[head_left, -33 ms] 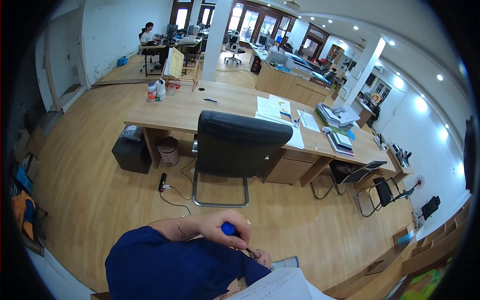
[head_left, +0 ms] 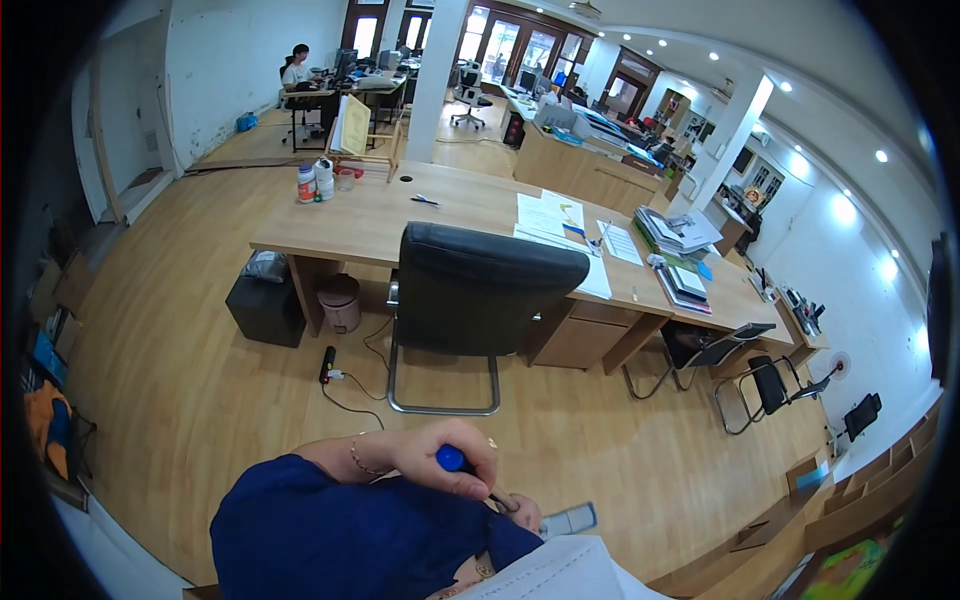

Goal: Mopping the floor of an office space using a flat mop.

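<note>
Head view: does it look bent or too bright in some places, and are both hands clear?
In the head view, black surrounds the corners and the ceiling bows at right; the lamps and far windows glare white; the left hand is fairly sharp, the right hand smaller and only partly seen.

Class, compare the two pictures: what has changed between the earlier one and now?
The blue knob and left hand have shifted slightly left. The flat grey head has edged forward, showing more. Nothing was taken hold of or let go: both hands, including the right hand, still grip the pole. The desk and chair stayed put.
</note>
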Motion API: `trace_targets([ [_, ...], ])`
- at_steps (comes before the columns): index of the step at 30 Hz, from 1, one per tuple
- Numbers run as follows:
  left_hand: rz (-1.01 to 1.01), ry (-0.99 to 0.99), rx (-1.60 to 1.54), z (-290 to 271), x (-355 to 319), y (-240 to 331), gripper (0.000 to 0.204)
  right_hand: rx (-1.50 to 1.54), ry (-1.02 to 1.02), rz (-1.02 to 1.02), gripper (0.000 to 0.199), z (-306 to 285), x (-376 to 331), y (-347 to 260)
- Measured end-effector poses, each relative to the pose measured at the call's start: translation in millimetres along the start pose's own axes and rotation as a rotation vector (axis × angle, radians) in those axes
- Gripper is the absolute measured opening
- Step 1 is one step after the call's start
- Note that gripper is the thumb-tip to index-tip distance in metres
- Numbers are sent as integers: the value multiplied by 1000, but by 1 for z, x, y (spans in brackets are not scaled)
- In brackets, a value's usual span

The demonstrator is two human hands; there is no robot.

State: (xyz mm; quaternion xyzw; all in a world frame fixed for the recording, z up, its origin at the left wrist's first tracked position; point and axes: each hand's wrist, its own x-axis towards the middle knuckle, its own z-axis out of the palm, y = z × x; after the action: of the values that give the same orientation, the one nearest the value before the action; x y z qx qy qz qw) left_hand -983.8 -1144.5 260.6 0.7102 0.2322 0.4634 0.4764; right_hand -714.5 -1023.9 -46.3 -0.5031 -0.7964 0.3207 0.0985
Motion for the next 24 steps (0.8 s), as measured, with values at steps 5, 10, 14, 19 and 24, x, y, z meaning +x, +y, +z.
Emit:
trace_targets([
  [5, 44, 166, 135, -11, -41, 39, 11, -157, -161, -261, 23, 30, 48, -62],
  [10, 178, 180, 247, -19, -85, 73, 7, -70, -313, -529, 22, 64, 65, -132],
  [14, 231, 174, 293, -35, -107, 95, 8, -30, -420, -571, 20, 100, 84, -169],
  [19, 263, 168, 350, -57, -138, 114, 11, 21, -469, -610, 17, 120, 86, -222],
  [24, 302, 96, 238, -74, -155, 100, 13, 76, -443, -539, 13, 129, 84, -229],
])
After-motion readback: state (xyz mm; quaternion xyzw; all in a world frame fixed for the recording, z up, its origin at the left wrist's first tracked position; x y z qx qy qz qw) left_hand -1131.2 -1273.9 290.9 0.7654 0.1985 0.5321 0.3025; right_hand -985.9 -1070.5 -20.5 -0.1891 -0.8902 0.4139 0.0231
